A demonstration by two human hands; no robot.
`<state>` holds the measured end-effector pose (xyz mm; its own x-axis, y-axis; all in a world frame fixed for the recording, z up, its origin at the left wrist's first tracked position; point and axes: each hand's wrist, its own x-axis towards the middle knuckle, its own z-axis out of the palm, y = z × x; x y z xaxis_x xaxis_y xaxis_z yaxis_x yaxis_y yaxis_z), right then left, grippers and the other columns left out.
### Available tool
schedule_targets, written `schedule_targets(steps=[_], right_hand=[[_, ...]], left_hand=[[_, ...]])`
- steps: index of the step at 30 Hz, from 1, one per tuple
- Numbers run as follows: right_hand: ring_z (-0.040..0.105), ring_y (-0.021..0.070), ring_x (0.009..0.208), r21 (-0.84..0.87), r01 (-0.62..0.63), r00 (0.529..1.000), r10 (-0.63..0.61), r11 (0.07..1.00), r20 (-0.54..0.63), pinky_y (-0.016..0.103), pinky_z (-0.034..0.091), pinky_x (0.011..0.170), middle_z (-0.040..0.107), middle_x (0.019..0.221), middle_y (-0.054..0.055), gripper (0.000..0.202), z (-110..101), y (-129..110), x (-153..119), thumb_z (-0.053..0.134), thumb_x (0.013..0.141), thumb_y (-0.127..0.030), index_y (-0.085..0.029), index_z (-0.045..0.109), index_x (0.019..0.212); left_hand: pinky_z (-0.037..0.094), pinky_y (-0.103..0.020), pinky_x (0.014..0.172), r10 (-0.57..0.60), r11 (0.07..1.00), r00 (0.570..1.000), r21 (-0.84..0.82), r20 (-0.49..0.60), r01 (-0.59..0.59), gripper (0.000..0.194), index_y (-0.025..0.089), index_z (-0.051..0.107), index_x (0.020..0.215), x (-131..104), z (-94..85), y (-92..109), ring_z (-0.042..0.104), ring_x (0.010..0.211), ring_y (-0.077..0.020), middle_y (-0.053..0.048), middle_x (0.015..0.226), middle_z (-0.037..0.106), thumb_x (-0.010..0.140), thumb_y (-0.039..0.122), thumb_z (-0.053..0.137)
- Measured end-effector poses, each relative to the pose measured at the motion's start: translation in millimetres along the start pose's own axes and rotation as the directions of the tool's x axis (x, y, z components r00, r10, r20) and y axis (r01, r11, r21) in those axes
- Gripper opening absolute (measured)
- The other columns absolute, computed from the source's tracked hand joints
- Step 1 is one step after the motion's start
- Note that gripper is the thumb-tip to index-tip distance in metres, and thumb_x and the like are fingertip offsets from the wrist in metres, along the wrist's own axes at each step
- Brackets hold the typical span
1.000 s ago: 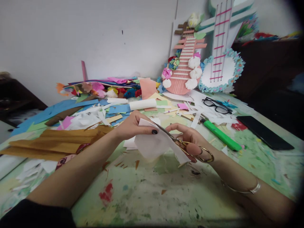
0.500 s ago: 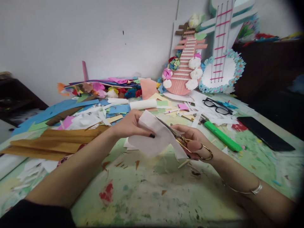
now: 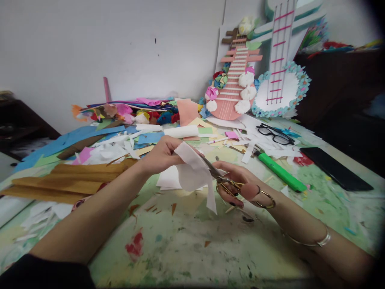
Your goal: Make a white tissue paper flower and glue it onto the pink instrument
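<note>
My left hand [image 3: 165, 154] pinches a piece of white paper [image 3: 192, 170] by its upper left part, above the middle of the table. Gold-handled scissors [image 3: 228, 182] are in my right hand [image 3: 237, 184], with fingers through the loops. The blades point up and left and lie at the paper's right edge. A narrow strip of the paper hangs down beside the blades. Under the held paper, more white sheets [image 3: 168, 177] lie on the table.
Brown crepe paper [image 3: 66, 182] and white scraps [image 3: 108, 152] lie left. A green cutter [image 3: 281, 172], black phone [image 3: 335, 168] and glasses [image 3: 275, 134] lie right. Paper instruments, one pink [image 3: 230, 98] and one white [image 3: 278, 86], stand behind.
The held paper has turned and narrowed in view, and a cut strip now dangles from its right side. My right hand and the scissors have shifted slightly; the white sheets beneath show more.
</note>
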<state>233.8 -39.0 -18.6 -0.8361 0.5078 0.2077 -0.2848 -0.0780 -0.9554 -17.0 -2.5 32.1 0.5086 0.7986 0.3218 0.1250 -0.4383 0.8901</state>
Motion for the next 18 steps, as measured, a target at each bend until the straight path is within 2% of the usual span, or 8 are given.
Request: schedule_targets(steps=[5,11,15,18], right_hand=[[0.041,0.0048,0.04,-0.009,0.028,0.999,-0.029,1.0,-0.027,0.016,0.03,0.038,0.055,0.057,-0.007,0.073,-0.7,-0.2,1.3,0.071,0.072,-0.062,-0.019,0.039,0.122],[0.04,0.0035,0.039,-0.063,0.046,0.996,-0.05,0.997,-0.071,0.016,0.029,0.038,0.054,0.057,-0.007,0.067,6.7,-8.5,2.6,0.066,0.071,-0.069,-0.019,0.04,0.107],[0.04,0.0032,0.038,-0.073,0.061,0.996,-0.066,0.995,-0.065,0.016,0.028,0.038,0.054,0.056,-0.008,0.063,7.3,-9.3,0.3,0.065,0.074,-0.067,-0.018,0.042,0.108],[0.041,0.0034,0.038,-0.056,0.054,0.997,-0.056,0.997,-0.046,0.016,0.028,0.038,0.055,0.056,-0.007,0.066,5.5,-7.6,-1.2,0.065,0.074,-0.067,-0.018,0.041,0.112]], left_hand=[[0.057,-0.022,0.063,-0.012,0.998,1.0,-0.055,0.004,0.013,0.013,0.017,0.079,0.079,-0.9,6.5,-1.8,0.071,0.073,-0.0187,-0.007,0.082,0.077,0.067,0.019,0.076],[0.051,-0.018,0.051,-0.09,0.988,0.995,-0.126,-0.036,0.085,0.008,0.014,0.076,0.066,-1.5,19.6,-0.7,0.063,0.055,-0.0122,-0.004,0.065,0.073,0.059,0.016,0.078],[0.048,-0.016,0.048,-0.071,0.979,0.992,-0.199,-0.109,0.048,0.009,0.015,0.076,0.066,0.0,21.3,-3.8,0.059,0.051,-0.009,-0.002,0.062,0.071,0.058,0.015,0.079],[0.049,-0.017,0.049,-0.087,0.969,0.988,-0.241,-0.126,0.055,0.012,0.016,0.077,0.067,0.4,20.2,-6.1,0.06,0.053,-0.0102,-0.002,0.063,0.072,0.056,0.015,0.08]])
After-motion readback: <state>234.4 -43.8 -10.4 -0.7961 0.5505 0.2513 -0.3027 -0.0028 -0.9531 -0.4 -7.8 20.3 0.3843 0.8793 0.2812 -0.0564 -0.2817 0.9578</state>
